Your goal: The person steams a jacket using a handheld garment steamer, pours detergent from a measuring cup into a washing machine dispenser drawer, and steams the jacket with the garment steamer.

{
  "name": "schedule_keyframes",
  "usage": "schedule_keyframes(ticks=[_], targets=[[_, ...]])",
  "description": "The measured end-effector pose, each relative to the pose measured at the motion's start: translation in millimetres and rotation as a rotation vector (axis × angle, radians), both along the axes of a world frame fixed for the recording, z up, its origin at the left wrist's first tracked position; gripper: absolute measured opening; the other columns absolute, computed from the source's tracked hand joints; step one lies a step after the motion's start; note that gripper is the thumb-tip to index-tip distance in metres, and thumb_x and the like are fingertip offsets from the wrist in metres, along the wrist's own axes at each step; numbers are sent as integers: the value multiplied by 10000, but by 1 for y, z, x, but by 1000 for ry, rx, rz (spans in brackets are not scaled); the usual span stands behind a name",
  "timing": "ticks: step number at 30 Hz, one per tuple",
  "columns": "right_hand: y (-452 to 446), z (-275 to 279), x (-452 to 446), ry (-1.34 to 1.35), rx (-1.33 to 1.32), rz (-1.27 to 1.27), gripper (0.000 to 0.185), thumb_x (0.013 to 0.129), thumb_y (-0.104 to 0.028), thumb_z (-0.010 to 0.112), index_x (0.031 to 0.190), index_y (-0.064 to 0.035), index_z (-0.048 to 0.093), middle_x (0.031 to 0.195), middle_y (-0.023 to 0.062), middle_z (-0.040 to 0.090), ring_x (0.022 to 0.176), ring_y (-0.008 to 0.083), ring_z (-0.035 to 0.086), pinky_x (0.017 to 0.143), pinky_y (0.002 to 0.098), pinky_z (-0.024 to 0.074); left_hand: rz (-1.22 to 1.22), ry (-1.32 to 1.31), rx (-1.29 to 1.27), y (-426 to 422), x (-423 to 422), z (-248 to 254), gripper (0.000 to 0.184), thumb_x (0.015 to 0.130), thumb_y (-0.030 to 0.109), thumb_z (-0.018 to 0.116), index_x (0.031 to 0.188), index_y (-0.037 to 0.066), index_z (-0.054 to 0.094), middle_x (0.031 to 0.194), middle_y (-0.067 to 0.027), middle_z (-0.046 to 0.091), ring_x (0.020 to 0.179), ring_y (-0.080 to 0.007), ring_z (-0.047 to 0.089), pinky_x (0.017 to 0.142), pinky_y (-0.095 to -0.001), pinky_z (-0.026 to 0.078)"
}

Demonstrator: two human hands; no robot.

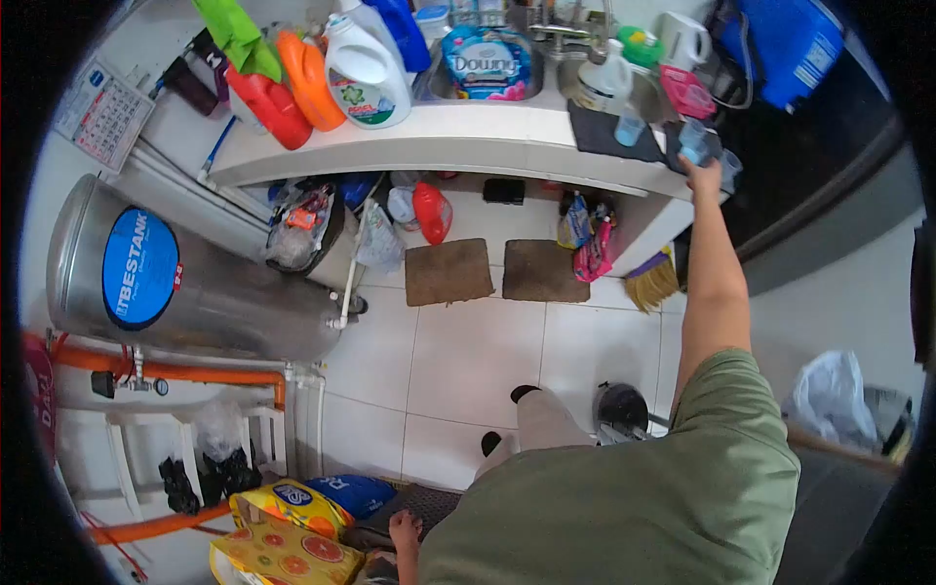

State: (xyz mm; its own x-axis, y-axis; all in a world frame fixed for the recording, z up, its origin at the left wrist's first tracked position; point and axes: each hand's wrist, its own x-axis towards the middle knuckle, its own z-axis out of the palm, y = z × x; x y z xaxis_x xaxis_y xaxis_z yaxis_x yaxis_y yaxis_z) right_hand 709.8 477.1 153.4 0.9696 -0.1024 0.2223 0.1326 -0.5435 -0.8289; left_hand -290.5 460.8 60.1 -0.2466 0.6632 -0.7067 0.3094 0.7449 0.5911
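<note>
My right arm reaches to the right end of the white counter (468,127). There my right hand (704,175) is closed on a small clear plastic cup (693,144) with something light blue in it. Just right of the hand stands another clear cup (729,166). A third cup (629,129), bluish, sits on a dark cloth (597,135) to the left. Low in the view, my left hand (405,529) hangs beside a yellow bag with fruit pictures (292,554). Its fingers are loosely bent and apart, with nothing visible in them.
Detergent bottles (367,73), a Downy pouch (487,63) and a white jug (604,78) crowd the counter. A pink container (686,93) stands behind the cups. Two brown mats (448,271), a broom (652,281) and a steel tank (224,283) surround the tiled floor.
</note>
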Motion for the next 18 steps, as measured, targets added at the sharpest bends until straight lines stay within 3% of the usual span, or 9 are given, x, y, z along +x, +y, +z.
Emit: schedule_keyframes(ticks=[1,3,5,6,8,9,12,13,18], targets=[[8,-18,24,-52,-46,-35,969,646,-335,933,1385,61,447,1077,146,647,668,166,611,495,295,498,-166,29,-15,-6,1,0,193,959,114,583,1099,-18,597,801,-74,593,615,-159,576,516,-311,459],[8,-21,37,201,137,65,1050,565,-523,923,1346,50,518,1232,228,643,1072,353,646,938,441,516,-449,86,-62,-23,-2,1,204,966,170,570,1059,-6,615,789,-66,607,634,-179,586,540,-347,457],[3,-60,89,-153,-248,-111,900,610,-497,912,1258,49,608,993,164,708,835,290,662,776,403,531,-680,156,-120,-40,-3,-9,267,979,261,541,1022,12,629,781,-65,627,665,-222,607,598,-402,469],[-2,-54,89,-209,-386,27,865,621,-577,869,1188,44,666,1112,206,698,1001,360,647,914,427,495,-646,186,-148,-48,3,-12,293,989,279,528,1043,10,629,817,-91,647,703,-247,625,644,-406,483],[1,-42,77,-55,-341,-1,837,648,-617,832,1138,47,691,1084,225,699,960,338,664,874,450,519,-574,243,-203,-65,19,-15,345,1008,314,501,1087,4,628,889,-142,685,778,-298,662,738,-413,509],[-2,-48,90,-119,-581,11,877,629,-643,832,1146,49,683,1080,224,698,955,329,670,870,449,526,-480,236,-116,-58,52,19,365,1002,329,529,1153,10,625,979,-151,703,842,-282,678,786,-391,524],[6,-40,71,-461,-446,113,740,688,-645,799,1066,-12,727,1032,188,717,962,364,676,879,451,537,-188,87,-10,-96,71,5,373,980,330,588,1206,36,627,1062,-143,707,983,-256,683,866,-376,524],[22,-20,23,-530,-460,197,649,821,-522,751,1117,52,690,1064,227,707,944,350,693,900,427,552,-147,69,112,-121,75,-11,377,980,341,586,1202,40,631,1076,-139,708,999,-259,682,869,-382,523],[118,-47,-79,-891,45,683,492,837,-306,816,1244,-99,633,1185,134,661,1040,260,652,883,513,543,52,-20,66,-249,109,-11,397,978,363,568,1203,43,636,1119,-136,704,1064,-291,656,926,-402,501]])
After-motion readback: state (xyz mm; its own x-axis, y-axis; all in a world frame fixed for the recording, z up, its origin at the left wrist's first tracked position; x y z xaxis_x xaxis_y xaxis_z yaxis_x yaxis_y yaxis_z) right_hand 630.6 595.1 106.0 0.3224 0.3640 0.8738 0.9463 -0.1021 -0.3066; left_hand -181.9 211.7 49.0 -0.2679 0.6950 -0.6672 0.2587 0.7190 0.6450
